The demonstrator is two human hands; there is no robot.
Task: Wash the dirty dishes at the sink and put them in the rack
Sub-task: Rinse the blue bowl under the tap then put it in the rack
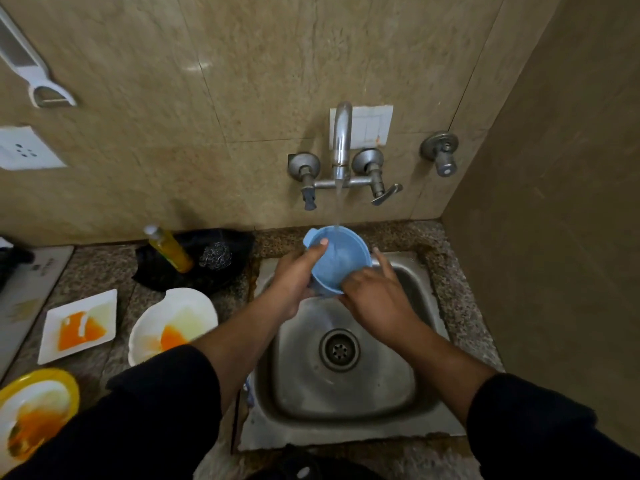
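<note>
Blue bowl (337, 263): held in the air over the far edge of the sink (346, 396), directly under the tap (341, 140).
Bowl facing: tilted, with its open mouth turned up and towards the person, so the inside shows. It is round, with no clear long axis. A small lug on the rim points to the far left.
Water (337, 206): a thin stream falls from the spout into the far part of the bowl.
Left hand (294, 275): grips the bowl's left side. The thumb is hooked over the rim into the inside, and the fingers are out of sight behind the wall.
Right hand (377, 303): lies on the bowl's near right rim, with the forefinger straight along the right side. The other fingers are hidden, so whether it clasps the bowl cannot be told.
Drain (339, 349): in the middle of the sink floor, nearer the person than the bowl.
Counter (104, 268), left of the sink: a white bowl (187, 303) with orange residue sits just beside the sink's left edge. A square white plate (100, 303), also smeared orange, is farther left.
Near left corner: a yellow plate (67, 382) with orange residue.
Back edge, against the wall: a yellow bottle (171, 249) and a steel scrubber (215, 256) rest on a black cloth (162, 277).
</note>
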